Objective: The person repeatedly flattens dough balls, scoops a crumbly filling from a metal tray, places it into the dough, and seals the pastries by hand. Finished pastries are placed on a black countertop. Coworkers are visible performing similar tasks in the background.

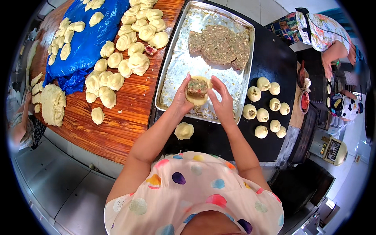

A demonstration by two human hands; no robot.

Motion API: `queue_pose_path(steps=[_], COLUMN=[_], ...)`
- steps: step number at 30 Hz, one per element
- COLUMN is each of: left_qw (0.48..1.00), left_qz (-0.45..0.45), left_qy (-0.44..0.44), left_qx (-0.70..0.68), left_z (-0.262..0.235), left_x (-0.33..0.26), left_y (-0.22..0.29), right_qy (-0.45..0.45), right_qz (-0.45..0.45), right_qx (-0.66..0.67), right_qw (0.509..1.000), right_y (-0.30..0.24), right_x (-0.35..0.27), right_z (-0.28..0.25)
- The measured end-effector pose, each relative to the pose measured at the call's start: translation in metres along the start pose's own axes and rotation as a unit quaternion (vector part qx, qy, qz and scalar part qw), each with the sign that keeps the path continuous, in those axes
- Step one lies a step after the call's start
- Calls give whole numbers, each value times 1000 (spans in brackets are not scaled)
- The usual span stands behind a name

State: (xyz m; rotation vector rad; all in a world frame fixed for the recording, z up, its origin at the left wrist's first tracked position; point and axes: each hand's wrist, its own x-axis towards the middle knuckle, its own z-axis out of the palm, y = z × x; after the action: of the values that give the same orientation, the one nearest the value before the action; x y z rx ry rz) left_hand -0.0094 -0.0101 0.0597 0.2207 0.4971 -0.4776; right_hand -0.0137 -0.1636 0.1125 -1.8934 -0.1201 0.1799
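My left hand (181, 98) cups a flat round of pale dough (197, 100), with its thumb and fingers at the rim. On the dough sits a squarish chunk of speckled brown-green filling (197, 86). My right hand (222, 102) has its thumb and fingertips against the dough's right edge. Both hands are above the near part of a metal tray (172, 70). Farther back in this tray lies a big slab of the same filling (221, 46). A loose dough piece (184, 131) rests on the black surface below my left wrist.
Several rounded filled dough balls (263, 115) stand right of the tray. At left, a wooden table (129, 129) bears many dough pieces (107, 97), a dough slab (53, 105) and a blue plastic sheet (88, 43). Other people are at the right and left edges.
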Motion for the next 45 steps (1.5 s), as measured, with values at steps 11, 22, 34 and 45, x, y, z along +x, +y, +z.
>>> queue_pose_path(steps=[11,22,34,45], left_qw=[995,999,959,974], left_qz=[60,4,126,-24], left_qy=[52,26,74,-32], left_qx=[53,42,244,223], left_z=[1,-4,23,34], left_x=[-42,-92,-109,-78], left_y=[-26,-60,-73,-67], right_qy=[82,225,321,156], right_qz=[-182,93,11,118], right_qx=[-180,397,195,379], right_qw=[963,885,927,905], right_y=[11,18,-16,35], right_x=[-61,-88,-93,-63], right_z=[47,79,75,25])
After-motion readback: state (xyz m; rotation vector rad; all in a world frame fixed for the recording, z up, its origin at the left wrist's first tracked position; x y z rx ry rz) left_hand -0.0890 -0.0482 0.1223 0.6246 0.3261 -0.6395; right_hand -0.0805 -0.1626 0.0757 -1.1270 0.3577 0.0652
